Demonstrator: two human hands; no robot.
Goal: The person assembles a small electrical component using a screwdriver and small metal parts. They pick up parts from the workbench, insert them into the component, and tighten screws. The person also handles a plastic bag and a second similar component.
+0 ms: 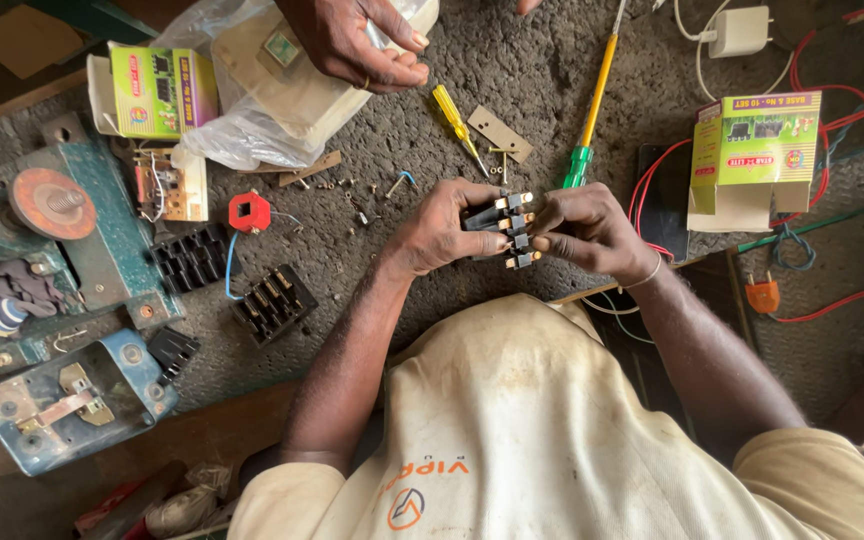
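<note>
My left hand [442, 235] and my right hand [592, 230] meet over a rough grey mat [402, 290] and together hold a small black connector block with brass contacts [512, 225]. The fingers of both hands close on the block from either side, and the contacts stick out between the fingertips. A thin bangle sits on my right wrist. A pale shirt covers my chest at the bottom of the view.
Another person's hand [357, 40] rests on a beige part in a plastic bag [252, 130] at the top. Nearby lie a short yellow screwdriver [455, 118], a long yellow-green screwdriver [592, 100], two black blocks [272, 303], a red coil [249, 212], two green boxes [757, 145], loose screws and red wires.
</note>
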